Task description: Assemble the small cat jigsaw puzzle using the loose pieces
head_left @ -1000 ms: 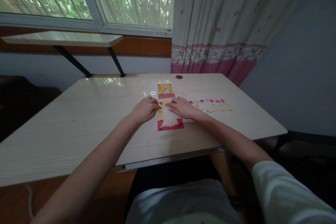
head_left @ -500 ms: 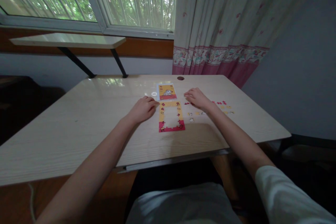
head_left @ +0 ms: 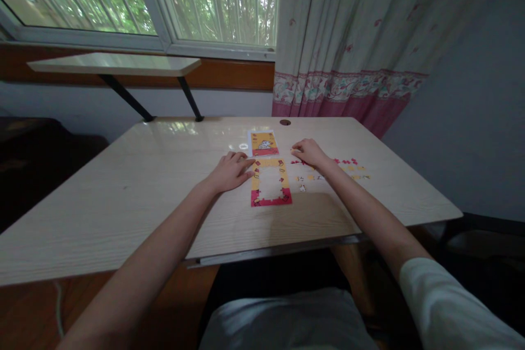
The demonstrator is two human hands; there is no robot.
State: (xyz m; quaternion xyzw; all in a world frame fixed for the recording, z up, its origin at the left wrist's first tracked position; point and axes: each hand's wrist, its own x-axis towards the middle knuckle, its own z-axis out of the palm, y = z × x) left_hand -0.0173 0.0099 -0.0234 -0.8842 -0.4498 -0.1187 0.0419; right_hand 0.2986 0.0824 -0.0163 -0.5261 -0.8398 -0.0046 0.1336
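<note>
My left hand [head_left: 233, 171] lies on the desk with its fingers apart, its fingertips at the upper left edge of a yellow and red puzzle border [head_left: 271, 202]. Inside that border the middle is bare. My right hand [head_left: 310, 152] is closed in a pinch above the desk, right of the border, with a small yellowish puzzle piece [head_left: 292, 151] at its fingertips. Beyond the border lies a picture card [head_left: 263, 143] showing a white animal on yellow and red. Loose red puzzle pieces [head_left: 346, 161], yellow ones [head_left: 359, 169] and a white one [head_left: 302, 188] lie around and below my right forearm, which hides some.
The pale wooden desk [head_left: 164, 202] carries a raised shelf [head_left: 118, 64] on black legs at the back left. A round cable hole [head_left: 285, 122] sits near the far edge. Behind stand a window and a patterned curtain [head_left: 340, 54].
My left hand's fingers have spread a little over the border's edge. My right hand has turned slightly, and a small piece now shows at its fingertips. The view has shifted slightly.
</note>
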